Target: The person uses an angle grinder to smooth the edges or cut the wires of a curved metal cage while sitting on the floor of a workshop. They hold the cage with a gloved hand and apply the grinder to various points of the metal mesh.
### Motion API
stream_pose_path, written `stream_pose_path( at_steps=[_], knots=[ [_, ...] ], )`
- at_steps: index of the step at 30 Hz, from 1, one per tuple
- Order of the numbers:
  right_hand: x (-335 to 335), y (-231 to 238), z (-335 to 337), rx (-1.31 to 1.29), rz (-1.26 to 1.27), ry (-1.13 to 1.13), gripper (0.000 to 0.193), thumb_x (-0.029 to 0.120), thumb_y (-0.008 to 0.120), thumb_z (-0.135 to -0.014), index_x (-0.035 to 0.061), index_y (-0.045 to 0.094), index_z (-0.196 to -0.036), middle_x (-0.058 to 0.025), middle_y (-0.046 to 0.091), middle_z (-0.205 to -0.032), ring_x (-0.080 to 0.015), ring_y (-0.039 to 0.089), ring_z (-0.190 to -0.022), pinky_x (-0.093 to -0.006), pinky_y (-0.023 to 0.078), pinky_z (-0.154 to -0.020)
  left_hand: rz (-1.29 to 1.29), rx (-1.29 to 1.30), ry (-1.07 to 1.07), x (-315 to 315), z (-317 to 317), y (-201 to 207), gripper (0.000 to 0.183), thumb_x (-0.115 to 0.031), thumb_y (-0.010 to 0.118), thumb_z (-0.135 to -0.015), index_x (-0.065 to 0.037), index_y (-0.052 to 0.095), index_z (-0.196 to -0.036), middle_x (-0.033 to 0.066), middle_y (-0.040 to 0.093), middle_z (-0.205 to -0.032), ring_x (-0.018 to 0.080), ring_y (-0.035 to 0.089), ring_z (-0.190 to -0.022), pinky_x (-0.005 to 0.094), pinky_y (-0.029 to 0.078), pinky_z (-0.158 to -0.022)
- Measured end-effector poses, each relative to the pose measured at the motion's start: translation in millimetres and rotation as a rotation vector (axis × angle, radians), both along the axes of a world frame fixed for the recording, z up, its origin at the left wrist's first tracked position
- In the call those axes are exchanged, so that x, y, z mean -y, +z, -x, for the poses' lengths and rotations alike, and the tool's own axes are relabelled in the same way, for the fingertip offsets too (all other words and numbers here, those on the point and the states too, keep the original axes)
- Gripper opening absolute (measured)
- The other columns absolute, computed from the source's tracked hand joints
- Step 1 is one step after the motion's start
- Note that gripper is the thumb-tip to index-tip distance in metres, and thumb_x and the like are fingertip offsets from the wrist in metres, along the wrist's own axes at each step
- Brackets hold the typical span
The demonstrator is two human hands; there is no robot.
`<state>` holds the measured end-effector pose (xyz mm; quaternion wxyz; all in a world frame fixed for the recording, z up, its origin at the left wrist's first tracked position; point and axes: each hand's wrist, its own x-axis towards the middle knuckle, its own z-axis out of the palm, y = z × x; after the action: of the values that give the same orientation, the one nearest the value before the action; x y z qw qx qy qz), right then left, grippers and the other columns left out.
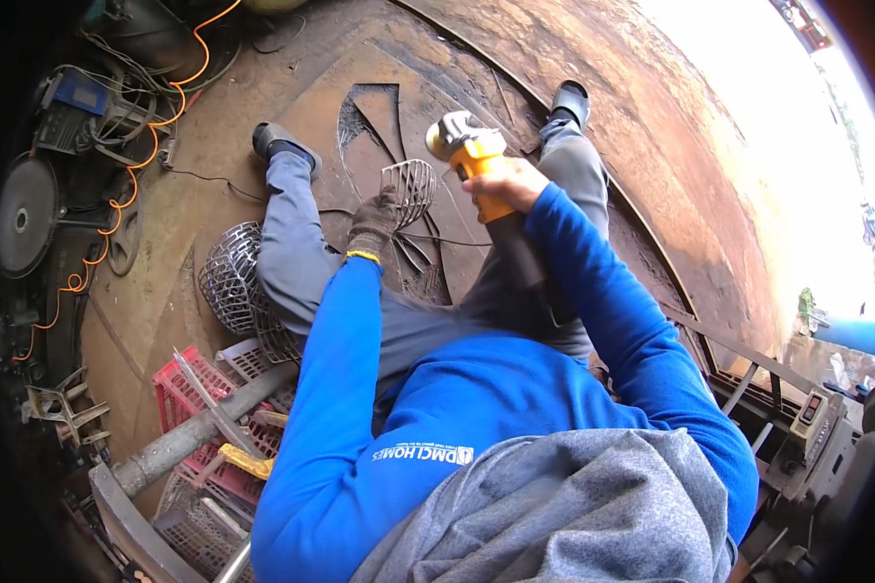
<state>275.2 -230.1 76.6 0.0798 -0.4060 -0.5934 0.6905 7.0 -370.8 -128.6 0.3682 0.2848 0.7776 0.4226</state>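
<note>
My left hand (376, 216), in a dark knit glove with a yellow cuff, grips a small metal wire basket (413, 189) by its near side. The basket is held between my knees, its curved bars facing right. In my bare right hand (511, 185) is a yellow and black angle grinder (478, 160), fingers wrapped round its body. The grinder's head and disc point up and left, just right of the basket and apart from it. Whether the disc is spinning cannot be made out. More wire baskets (233, 277) are heaped beside my left thigh.
Red plastic crates (190, 389) and a thick metal pipe (199, 418) lie at my left. An orange coiled hose (129, 185) runs past a large grey disc (27, 219) and a blue machine (80, 95). Metal plate (311, 97) with cut-outs lies underfoot. A metal frame (749, 374) stands at right.
</note>
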Motion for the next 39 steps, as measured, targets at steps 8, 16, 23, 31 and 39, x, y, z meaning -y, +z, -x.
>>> stream_pose_path(
  at_steps=[8,16,23,31,39],
  knots=[
    [-22.1,113.5,-91.1,-0.215,-0.079,-0.261,0.037,0.022,0.079,-0.085,0.0006,0.066,-0.111,-0.0097,0.070,-0.090,-0.0205,0.070,-0.071,-0.0345,0.058,-0.067,0.126,0.027,-0.004,-9.1,15.4,-8.7,0.054,-0.053,0.061,-0.101,-0.001,0.074,-0.107,0.0066,0.074,-0.089,0.0167,0.063,-0.077,0.0343,0.052,-0.073],
    [-13.1,114.1,-257.4,-0.036,-0.424,-0.649,0.040,0.026,0.080,-0.087,0.0008,0.063,-0.113,-0.0108,0.069,-0.089,-0.0225,0.071,-0.071,-0.0358,0.060,-0.063,0.289,-0.221,-0.089,-15.1,-2.8,34.2,0.069,-0.071,0.055,-0.094,-0.007,0.075,-0.112,0.0146,0.076,-0.094,0.0311,0.071,-0.086,0.0440,0.054,-0.080],
    [41.6,125.3,-271.1,0.017,-0.631,-0.809,0.040,0.028,0.081,-0.086,-0.0018,0.064,-0.107,-0.0113,0.069,-0.087,-0.0227,0.071,-0.072,-0.0364,0.061,-0.065,0.257,-0.123,-0.139,-9.6,11.1,20.0,0.071,-0.067,0.046,-0.097,-0.005,0.072,-0.122,0.0270,0.066,-0.127,0.0455,0.060,-0.123,0.0494,0.046,-0.106],
    [-37.2,119.9,-283.7,0.140,-1.112,-0.821,0.038,0.020,0.082,-0.083,-0.0001,0.066,-0.111,-0.0061,0.069,-0.089,-0.0164,0.067,-0.071,-0.0327,0.057,-0.066,0.188,-0.161,-0.058,-30.0,-0.8,35.8,0.076,-0.066,0.045,-0.097,0.002,0.071,-0.117,0.0308,0.065,-0.124,0.0467,0.061,-0.122,0.0507,0.048,-0.104],
    [-99.7,177.9,-130.1,-0.252,-1.266,-0.692,0.040,0.015,0.083,-0.079,0.0053,0.066,-0.113,-0.0049,0.072,-0.098,-0.0171,0.069,-0.085,-0.0334,0.056,-0.073,0.112,-0.284,-0.034,-3.1,2.2,44.2,0.058,-0.056,0.052,-0.099,-0.004,0.074,-0.113,0.0269,0.071,-0.109,0.0459,0.067,-0.107,0.0492,0.052,-0.094]
  ],
)
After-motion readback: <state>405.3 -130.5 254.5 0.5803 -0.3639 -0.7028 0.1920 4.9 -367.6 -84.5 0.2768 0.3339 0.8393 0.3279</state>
